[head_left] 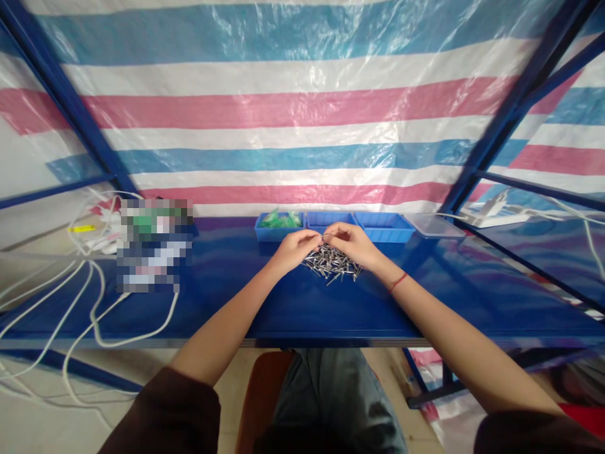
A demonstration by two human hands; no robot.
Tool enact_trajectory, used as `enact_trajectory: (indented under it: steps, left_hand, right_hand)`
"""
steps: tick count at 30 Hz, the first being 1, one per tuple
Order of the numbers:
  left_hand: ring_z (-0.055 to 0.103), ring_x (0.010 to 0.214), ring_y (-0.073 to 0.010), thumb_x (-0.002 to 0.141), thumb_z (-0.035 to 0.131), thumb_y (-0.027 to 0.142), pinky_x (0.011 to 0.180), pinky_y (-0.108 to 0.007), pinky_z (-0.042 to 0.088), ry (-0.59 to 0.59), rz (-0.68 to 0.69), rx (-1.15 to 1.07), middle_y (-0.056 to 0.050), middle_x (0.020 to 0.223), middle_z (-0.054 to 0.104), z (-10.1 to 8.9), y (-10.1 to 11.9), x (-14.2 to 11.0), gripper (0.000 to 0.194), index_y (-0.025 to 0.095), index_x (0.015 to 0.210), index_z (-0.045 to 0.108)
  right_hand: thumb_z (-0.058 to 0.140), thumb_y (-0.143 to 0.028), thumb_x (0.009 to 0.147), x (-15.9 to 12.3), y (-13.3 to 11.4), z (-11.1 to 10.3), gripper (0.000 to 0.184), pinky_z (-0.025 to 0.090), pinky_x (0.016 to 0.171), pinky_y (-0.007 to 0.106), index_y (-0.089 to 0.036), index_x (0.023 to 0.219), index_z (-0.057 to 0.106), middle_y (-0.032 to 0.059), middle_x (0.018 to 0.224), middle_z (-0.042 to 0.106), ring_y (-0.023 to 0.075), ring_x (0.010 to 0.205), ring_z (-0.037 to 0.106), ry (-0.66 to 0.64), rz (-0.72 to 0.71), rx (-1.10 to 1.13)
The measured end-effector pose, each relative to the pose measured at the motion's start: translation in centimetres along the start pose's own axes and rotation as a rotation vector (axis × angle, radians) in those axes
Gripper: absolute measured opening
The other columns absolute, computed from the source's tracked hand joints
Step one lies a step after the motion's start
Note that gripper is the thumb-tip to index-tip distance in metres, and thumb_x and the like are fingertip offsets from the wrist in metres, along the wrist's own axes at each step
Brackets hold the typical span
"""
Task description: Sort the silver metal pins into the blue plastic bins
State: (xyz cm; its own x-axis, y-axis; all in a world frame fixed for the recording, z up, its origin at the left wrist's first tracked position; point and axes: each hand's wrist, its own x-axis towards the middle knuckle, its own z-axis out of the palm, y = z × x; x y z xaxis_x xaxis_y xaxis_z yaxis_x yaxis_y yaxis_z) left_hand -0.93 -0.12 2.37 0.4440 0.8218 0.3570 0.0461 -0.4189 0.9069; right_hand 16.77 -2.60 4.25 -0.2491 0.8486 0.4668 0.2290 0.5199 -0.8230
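Observation:
A pile of several small silver metal pins (331, 263) lies on the blue table (293, 302). My left hand (297, 244) and my right hand (352, 243) meet just above the pile, fingertips pinched together around a tiny piece too small to name. A red string circles my right wrist. Both hands are closed in a pinch.
Three blue bins stand behind the hands: one (280, 226) with green parts, a middle one (328, 221), a right one (384, 226). A clear tray (433, 225) sits further right. White cables (94, 296) trail at the left. A striped tarp backs the table.

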Motion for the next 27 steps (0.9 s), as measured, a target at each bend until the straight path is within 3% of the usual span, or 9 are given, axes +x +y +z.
enact_trajectory:
  steps: [7, 11, 18, 27]
  left_hand:
    - [0.067, 0.086, -0.0175, 0.079, 0.064, 0.029, 0.082, -0.031, 0.051, 0.132, 0.030, 0.055, -0.008, 0.092, 0.071, 0.6, -1.0, 0.4, 0.020, 0.013, 0.090, 0.063]
    - [0.067, 0.089, -0.0193, 0.078, 0.065, 0.028, 0.084, -0.032, 0.050, 0.163, 0.049, 0.155, -0.007, 0.090, 0.072, 0.7, -1.4, 0.4, 0.016, 0.014, 0.087, 0.064]
    - [0.066, 0.085, -0.0180, 0.079, 0.064, 0.033, 0.080, -0.029, 0.049, 0.132, 0.085, 0.247, -0.004, 0.087, 0.071, 0.9, -1.1, 0.2, 0.018, 0.017, 0.086, 0.065]
    - [0.063, 0.087, -0.0178, 0.086, 0.052, 0.045, 0.079, -0.028, 0.048, 0.162, 0.087, 0.243, -0.004, 0.087, 0.069, 0.6, -1.1, 0.3, 0.031, 0.017, 0.086, 0.064]
  right_hand:
    - [0.071, -0.039, 0.070, -0.2, 0.3, 0.4, 0.027, 0.049, 0.073, 0.032, -0.016, 0.082, 0.067, 0.0036, 0.080, 0.070, 0.0142, 0.071, 0.062, 0.074, 0.108, 0.070]
    - [0.073, -0.046, 0.068, -0.3, 0.7, 1.2, 0.033, 0.049, 0.073, 0.033, -0.016, 0.081, 0.068, 0.0044, 0.079, 0.070, 0.0156, 0.072, 0.062, 0.113, 0.089, 0.070]
    - [0.067, -0.048, 0.074, -0.5, 1.1, 0.8, 0.032, 0.048, 0.067, 0.032, -0.019, 0.086, 0.072, 0.0057, 0.085, 0.070, 0.0164, 0.071, 0.059, 0.215, -0.030, -0.146]
    - [0.052, -0.043, 0.088, -0.7, 0.7, 0.3, 0.031, 0.045, 0.067, 0.031, -0.019, 0.081, 0.070, 0.0063, 0.083, 0.070, 0.0176, 0.074, 0.060, 0.106, -0.160, -0.460]
